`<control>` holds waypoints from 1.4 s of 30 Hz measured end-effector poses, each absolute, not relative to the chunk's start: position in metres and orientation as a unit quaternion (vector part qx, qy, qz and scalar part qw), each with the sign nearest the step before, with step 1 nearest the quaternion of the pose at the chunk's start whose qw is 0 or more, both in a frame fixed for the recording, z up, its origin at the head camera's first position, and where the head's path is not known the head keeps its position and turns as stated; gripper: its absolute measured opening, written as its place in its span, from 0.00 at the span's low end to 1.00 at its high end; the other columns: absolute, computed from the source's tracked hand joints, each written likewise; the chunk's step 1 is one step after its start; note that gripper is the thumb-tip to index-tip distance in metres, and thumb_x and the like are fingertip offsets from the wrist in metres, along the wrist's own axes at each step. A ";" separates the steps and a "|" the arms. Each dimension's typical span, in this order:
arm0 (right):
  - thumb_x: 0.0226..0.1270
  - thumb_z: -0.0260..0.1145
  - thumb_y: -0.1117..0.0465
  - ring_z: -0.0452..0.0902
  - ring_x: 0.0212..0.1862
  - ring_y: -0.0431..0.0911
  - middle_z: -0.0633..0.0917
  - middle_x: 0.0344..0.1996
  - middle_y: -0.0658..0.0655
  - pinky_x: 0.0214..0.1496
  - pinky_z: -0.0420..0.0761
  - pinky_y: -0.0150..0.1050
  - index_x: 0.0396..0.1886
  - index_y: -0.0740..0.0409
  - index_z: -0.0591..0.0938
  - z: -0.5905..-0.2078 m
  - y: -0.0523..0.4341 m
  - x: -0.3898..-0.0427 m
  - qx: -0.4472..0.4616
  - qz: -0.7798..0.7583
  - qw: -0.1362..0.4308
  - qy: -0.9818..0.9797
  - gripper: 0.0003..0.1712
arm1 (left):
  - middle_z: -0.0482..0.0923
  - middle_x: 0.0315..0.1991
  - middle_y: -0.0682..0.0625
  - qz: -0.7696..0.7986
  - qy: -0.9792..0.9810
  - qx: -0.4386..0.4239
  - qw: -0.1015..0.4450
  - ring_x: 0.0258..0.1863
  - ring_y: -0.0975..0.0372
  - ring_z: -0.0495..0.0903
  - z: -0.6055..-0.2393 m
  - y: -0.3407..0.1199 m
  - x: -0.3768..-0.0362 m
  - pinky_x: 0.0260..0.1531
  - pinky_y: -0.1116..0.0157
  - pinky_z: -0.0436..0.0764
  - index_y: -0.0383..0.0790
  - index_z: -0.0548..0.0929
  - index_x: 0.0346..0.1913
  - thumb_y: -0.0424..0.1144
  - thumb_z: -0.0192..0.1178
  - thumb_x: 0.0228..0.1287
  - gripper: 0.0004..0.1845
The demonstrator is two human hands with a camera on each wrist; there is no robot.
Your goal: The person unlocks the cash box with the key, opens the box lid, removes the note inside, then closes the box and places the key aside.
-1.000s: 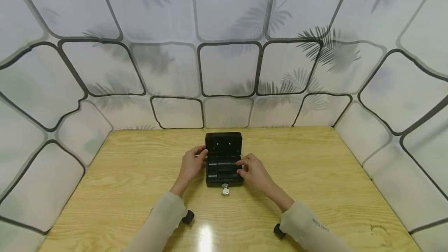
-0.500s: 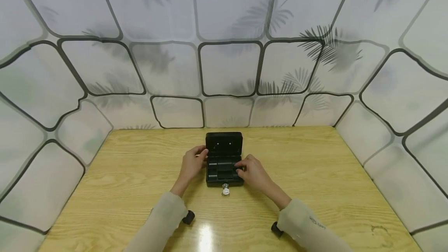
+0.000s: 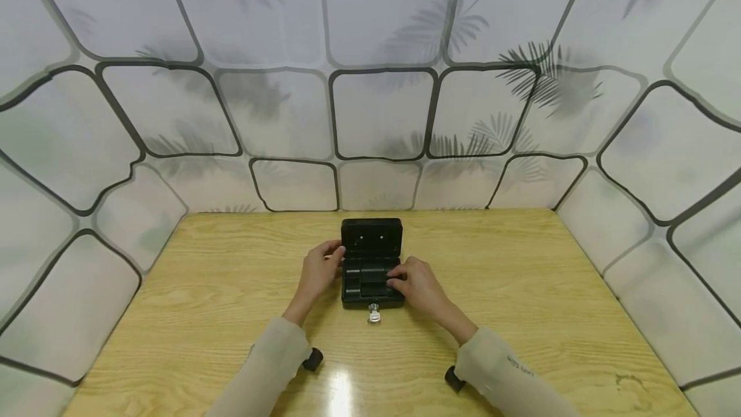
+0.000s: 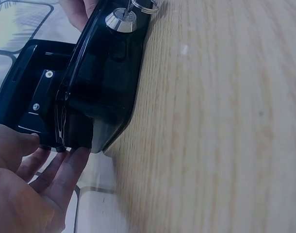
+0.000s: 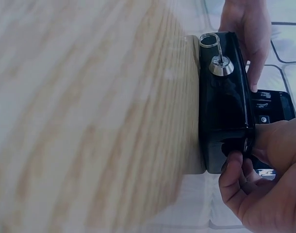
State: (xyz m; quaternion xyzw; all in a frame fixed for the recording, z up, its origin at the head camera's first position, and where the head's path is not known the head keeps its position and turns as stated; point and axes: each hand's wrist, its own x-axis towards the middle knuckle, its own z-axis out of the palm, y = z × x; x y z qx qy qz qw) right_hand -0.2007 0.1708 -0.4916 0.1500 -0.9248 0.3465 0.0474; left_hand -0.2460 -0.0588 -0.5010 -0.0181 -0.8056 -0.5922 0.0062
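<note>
The left hand (image 3: 317, 273) rests against the left side of the small black cash box (image 3: 372, 275), its fingers lying nearly straight along the wall and corner, touching rather than clutching. That is the steadying hand, and it does well to keep flat pressure there so the box does not skate across the tabletop (image 3: 202, 288). The box sits mid-tabletop with its lid (image 3: 371, 237) standing open behind it and a black inner tray (image 3: 370, 278) showing inside; a key (image 3: 374, 315) on a ring is in the front lock (it hangs over the front edge, so the box should not be dragged forward onto it). On the right, the right hand (image 3: 418, 283) has its fingers curled over the box's right rim, fingertips reaching into the tray's right end. Whether they actually pinch the tray cannot be told. Any lift there is best made straight up and level, with the left hand pressing down to counter it.
</note>
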 end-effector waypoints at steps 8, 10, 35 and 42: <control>0.63 0.77 0.66 0.74 0.31 0.43 0.81 0.27 0.50 0.32 0.76 0.34 0.35 0.59 0.93 -0.491 0.172 -0.201 0.151 0.343 0.059 -0.925 0.02 | 0.84 0.52 0.36 -0.594 -0.805 -0.015 0.006 0.44 0.52 0.88 -0.501 -0.058 -0.244 0.36 0.60 0.89 0.31 0.82 0.63 0.38 0.58 0.79 0.18; 0.63 0.77 0.66 0.74 0.31 0.43 0.81 0.27 0.50 0.32 0.77 0.34 0.34 0.60 0.93 -0.491 0.172 -0.201 0.149 0.345 0.063 -0.924 0.02 | 0.84 0.52 0.36 -0.593 -0.805 -0.015 0.006 0.44 0.51 0.88 -0.501 -0.058 -0.244 0.37 0.60 0.89 0.31 0.82 0.63 0.38 0.58 0.79 0.18; 0.65 0.76 0.64 0.76 0.30 0.42 0.82 0.27 0.49 0.32 0.79 0.34 0.34 0.61 0.92 -0.482 0.179 -0.194 0.137 0.390 0.080 -0.907 0.03 | 0.83 0.53 0.36 -0.586 -0.810 -0.024 0.006 0.45 0.51 0.87 -0.499 -0.058 -0.243 0.38 0.59 0.89 0.31 0.81 0.63 0.37 0.57 0.80 0.17; 0.65 0.76 0.64 0.77 0.32 0.41 0.81 0.28 0.48 0.34 0.81 0.35 0.35 0.59 0.92 -0.478 0.188 -0.189 0.106 0.405 0.068 -0.906 0.03 | 0.83 0.54 0.36 -0.586 -0.810 -0.027 0.008 0.45 0.51 0.87 -0.501 -0.058 -0.244 0.37 0.61 0.89 0.32 0.81 0.64 0.37 0.57 0.80 0.18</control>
